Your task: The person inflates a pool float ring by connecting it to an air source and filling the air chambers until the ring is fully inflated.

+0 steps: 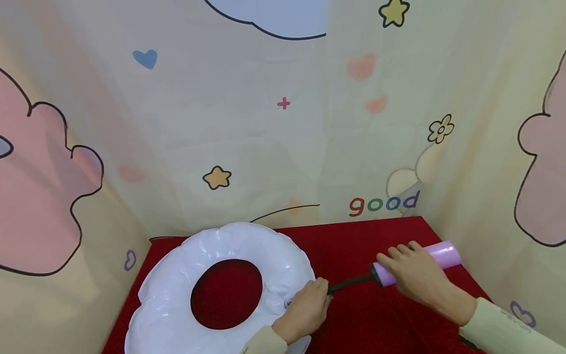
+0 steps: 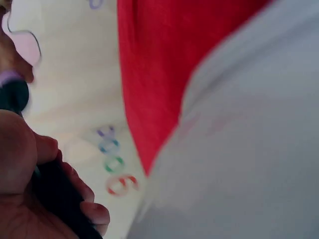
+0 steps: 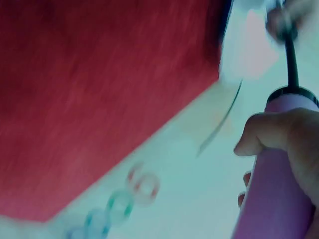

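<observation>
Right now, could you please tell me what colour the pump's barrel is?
The pump's barrel is light purple, showing best in the head view.

Looked forward and down from the head over the glossy white inflatable ring (image 1: 161,290), and closely, askew, from each wrist, sharing the multicoloured printed "good" lettering (image 1: 381,204).

The left hand (image 1: 306,307) grips with curled fingers (image 2: 94,213), while the right hand (image 1: 414,271) (its sleeved forearm (image 1: 508,327) slanting in from the lower right) grips too, well apart.
</observation>
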The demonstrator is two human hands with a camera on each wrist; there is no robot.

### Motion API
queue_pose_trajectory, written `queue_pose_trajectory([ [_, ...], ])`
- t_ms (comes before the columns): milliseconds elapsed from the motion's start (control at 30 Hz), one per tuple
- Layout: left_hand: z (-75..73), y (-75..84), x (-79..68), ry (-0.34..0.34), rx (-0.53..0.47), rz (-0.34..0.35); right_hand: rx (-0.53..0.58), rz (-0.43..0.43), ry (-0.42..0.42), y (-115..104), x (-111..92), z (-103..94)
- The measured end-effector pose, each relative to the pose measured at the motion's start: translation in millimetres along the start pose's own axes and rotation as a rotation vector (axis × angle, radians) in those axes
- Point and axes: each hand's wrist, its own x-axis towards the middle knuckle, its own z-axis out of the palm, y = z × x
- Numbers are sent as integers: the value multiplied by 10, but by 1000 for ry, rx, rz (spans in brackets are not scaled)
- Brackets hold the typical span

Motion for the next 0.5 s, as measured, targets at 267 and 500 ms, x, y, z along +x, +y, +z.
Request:
queue_pose_trajectory([
  [267,9,203,86,6,-14,13,-11,-79,20,-449,155,124],
  [500,-23,20,-55,-5,-28,9,21,-37,7,-8,-19,-7],
])
